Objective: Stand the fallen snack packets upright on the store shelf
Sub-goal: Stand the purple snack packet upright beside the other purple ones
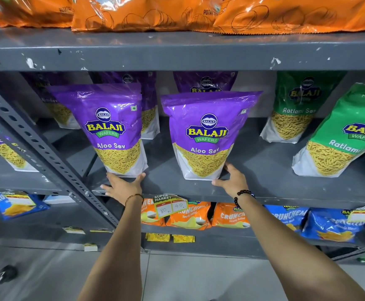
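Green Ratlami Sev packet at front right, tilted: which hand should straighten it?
Right. The right hand sits by the right purple packet, on the side facing the green packet. The left hand is under the left purple packet, farther away.

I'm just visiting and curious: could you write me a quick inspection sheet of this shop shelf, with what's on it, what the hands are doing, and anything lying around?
Surface: grey metal shelf, paint chipped on the shelf edge above.
Job's things: left Aloo Sev packet and right Aloo Sev packet, both upright at the front; more purple packets behind.
Clutter: green Ratlami Sev packets to the right, leaning; price tag on the shelf edge.
Grips: left hand open, fingers at the left packet's base; right hand open beside the right packet's base.
Cables: nothing seen.
Surroundings: orange packets above; orange and blue packets below; tiled floor.
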`<action>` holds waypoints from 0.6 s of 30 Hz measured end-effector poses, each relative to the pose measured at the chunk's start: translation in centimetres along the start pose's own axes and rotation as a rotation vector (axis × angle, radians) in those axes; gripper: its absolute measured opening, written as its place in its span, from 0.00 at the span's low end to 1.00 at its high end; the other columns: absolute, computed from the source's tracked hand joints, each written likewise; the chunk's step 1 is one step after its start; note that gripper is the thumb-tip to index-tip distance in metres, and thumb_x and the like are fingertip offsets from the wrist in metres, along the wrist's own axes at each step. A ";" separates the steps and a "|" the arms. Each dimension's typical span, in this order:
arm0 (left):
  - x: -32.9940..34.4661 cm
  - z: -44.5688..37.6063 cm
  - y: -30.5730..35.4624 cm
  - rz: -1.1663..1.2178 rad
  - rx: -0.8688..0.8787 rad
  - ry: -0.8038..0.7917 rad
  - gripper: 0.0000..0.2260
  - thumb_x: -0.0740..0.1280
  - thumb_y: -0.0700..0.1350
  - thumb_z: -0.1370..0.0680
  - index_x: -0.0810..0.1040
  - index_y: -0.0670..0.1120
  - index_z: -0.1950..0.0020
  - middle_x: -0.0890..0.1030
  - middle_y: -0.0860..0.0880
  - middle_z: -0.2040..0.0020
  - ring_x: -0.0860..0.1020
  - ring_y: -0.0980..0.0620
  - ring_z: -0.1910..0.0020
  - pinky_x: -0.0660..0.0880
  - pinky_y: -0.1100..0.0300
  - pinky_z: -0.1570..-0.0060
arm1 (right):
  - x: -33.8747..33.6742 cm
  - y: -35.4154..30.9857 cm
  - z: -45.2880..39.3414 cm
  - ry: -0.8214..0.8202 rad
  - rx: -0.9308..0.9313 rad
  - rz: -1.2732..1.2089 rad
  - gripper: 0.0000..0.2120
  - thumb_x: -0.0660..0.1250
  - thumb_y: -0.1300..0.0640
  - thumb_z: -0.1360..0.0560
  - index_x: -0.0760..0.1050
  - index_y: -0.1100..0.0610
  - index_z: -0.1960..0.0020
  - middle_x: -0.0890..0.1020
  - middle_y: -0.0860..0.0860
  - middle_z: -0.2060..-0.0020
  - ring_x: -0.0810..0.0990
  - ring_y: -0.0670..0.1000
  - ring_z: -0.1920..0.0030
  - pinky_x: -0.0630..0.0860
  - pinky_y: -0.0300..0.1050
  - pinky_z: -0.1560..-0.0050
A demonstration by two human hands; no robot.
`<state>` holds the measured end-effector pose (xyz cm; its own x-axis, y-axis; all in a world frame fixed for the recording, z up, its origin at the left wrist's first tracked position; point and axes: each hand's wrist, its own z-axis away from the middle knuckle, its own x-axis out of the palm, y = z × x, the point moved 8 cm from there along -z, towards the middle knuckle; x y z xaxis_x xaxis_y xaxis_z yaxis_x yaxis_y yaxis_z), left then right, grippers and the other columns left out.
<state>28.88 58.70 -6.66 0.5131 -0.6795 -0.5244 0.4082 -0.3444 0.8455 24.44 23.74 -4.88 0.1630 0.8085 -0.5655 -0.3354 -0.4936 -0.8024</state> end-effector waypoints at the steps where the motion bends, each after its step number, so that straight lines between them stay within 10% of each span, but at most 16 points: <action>1: 0.0 0.0 0.0 0.002 0.002 -0.002 0.47 0.77 0.51 0.36 0.53 0.42 0.25 0.57 0.41 0.24 0.44 0.38 0.24 0.48 0.40 0.25 | 0.0 0.0 0.0 0.000 0.003 -0.001 0.34 0.76 0.57 0.35 0.67 0.56 0.32 0.76 0.56 0.35 0.71 0.58 0.33 0.69 0.57 0.34; 18: -0.3 0.1 0.0 -0.002 -0.006 -0.015 0.47 0.78 0.51 0.36 0.54 0.43 0.26 0.57 0.40 0.24 0.45 0.38 0.24 0.49 0.40 0.25 | 0.2 -0.1 -0.2 0.081 0.023 -0.062 0.32 0.78 0.54 0.38 0.69 0.57 0.37 0.80 0.56 0.41 0.76 0.59 0.39 0.75 0.54 0.41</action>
<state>28.65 58.79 -6.49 0.5010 -0.6885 -0.5244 0.4139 -0.3415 0.8438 24.66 23.91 -4.97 0.2579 0.8082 -0.5295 -0.3437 -0.4355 -0.8320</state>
